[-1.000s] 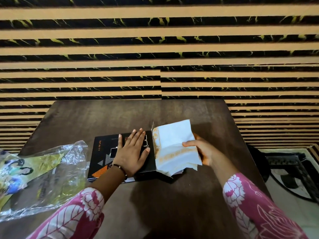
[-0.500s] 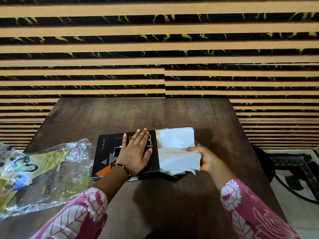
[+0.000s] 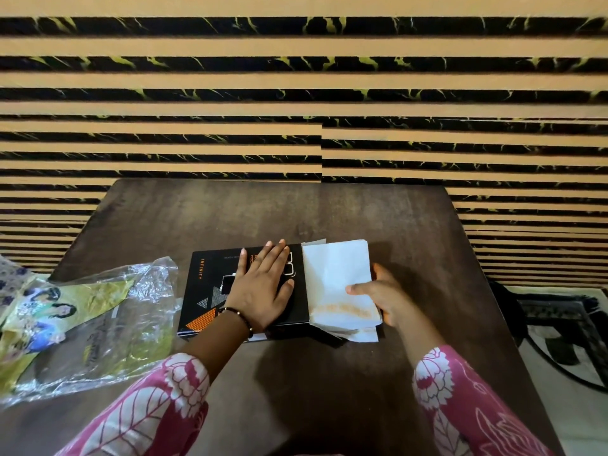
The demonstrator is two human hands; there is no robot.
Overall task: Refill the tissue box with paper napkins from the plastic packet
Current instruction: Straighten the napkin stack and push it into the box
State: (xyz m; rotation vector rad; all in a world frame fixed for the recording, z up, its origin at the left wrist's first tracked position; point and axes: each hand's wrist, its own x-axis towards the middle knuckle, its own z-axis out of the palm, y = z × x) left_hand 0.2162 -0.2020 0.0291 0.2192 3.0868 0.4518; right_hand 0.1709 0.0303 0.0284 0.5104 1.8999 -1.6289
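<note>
A flat black tissue box point(image 3: 210, 291) with orange and grey triangles lies in the middle of the dark wooden table point(image 3: 329, 218). My left hand point(image 3: 263, 287) rests flat on its top, fingers spread. A stack of white paper napkins point(image 3: 335, 278) with an orange printed band sticks out of the box's right end. My right hand point(image 3: 388, 297) grips that stack from the right, thumb on top, fingers underneath. The clear plastic packet point(image 3: 98, 327) with a yellow-green printed label lies crumpled at the left of the table, apart from the box.
A striped tan and black wall stands right behind the table's far edge. To the right of the table the floor shows a dark patterned rug point(image 3: 566, 327). Patterned fabric point(image 3: 13, 274) shows at the far left edge.
My right hand has lowered the napkin stack from tilted upright to lying flat against the box's right end. My left hand has stayed on the box.
</note>
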